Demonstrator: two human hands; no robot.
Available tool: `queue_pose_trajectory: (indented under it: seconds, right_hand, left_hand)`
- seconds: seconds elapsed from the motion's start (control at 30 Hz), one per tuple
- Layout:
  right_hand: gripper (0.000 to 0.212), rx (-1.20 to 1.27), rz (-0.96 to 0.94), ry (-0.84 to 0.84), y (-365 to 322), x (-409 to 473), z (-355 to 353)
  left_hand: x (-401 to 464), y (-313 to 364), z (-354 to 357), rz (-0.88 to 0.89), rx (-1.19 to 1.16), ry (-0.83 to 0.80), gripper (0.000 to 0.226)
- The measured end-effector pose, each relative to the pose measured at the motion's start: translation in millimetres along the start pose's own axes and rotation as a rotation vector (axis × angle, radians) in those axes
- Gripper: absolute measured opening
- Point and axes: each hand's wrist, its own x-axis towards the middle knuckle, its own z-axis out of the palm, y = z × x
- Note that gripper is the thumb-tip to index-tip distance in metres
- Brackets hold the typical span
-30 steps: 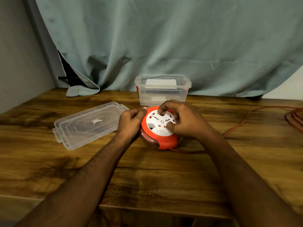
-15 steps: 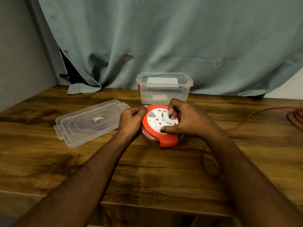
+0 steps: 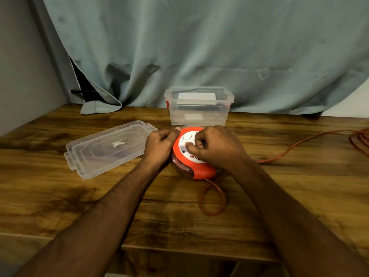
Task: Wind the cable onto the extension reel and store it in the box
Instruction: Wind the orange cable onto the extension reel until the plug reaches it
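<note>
The round orange extension reel (image 3: 199,169) with a white socket face lies flat on the wooden table (image 3: 60,196). My left hand (image 3: 159,146) grips its left rim, thumb on the top edge. My right hand (image 3: 215,148) lies over the white face with its fingers curled onto it. The orange cable (image 3: 213,198) leaves the reel's near side in a loop, then trails right to a loose pile (image 3: 359,140) at the table's right edge. The clear plastic box (image 3: 197,116) stands open just behind the reel.
The box's clear lid (image 3: 107,148) lies flat to the left of my left hand. A grey-green curtain (image 3: 199,47) hangs behind the table, its hem resting on the back left corner. The table's front edge runs close below my forearms.
My right hand has turned on the reel's white face, which has rotated. A loop of cable has been drawn in and now lies in front of the reel. The left hand stays on the rim.
</note>
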Motion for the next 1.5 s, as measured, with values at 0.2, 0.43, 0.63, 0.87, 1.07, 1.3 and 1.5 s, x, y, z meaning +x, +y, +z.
queue_pose_trajectory:
  seconds: [0.2, 0.43, 0.63, 0.87, 1.07, 1.3, 1.5]
  right_hand:
    - [0.032, 0.212, -0.096, -0.056, 15.1, -1.4, -12.8]
    - [0.058, 0.178, -0.037, -0.172, 30.2, -4.6, -25.6]
    - [0.067, 0.179, -0.002, -0.119, 29.2, -4.6, -23.0]
    - [0.057, -0.058, 0.053, -0.046, 14.8, -2.4, -8.7]
    - [0.051, -0.031, 0.151, 0.017, -0.9, -0.1, -0.5]
    - [0.039, -0.059, 0.110, 0.094, -8.7, -2.7, -0.9]
    - [0.033, -0.016, 0.104, 0.088, 0.4, -0.6, -0.4]
  left_hand:
    - [-0.2, 1.1, -0.8, -0.019, 0.000, 0.005, 0.031]
    - [0.8, 1.3, -0.1, -0.024, 0.020, 0.017, 0.031]
    - [4.4, -2.2, 0.7, -0.023, -0.003, 0.040, 0.040]
    - [6.1, -5.3, 0.9, 0.004, -0.003, 0.026, 0.035]
    - [8.8, -7.2, -1.4, -0.011, 0.010, 0.016, 0.029]
    - [8.5, -8.1, -0.7, -0.028, 0.013, -0.029, 0.035]
    - [10.9, -9.6, 0.4, -0.071, 0.066, 0.011, 0.033]
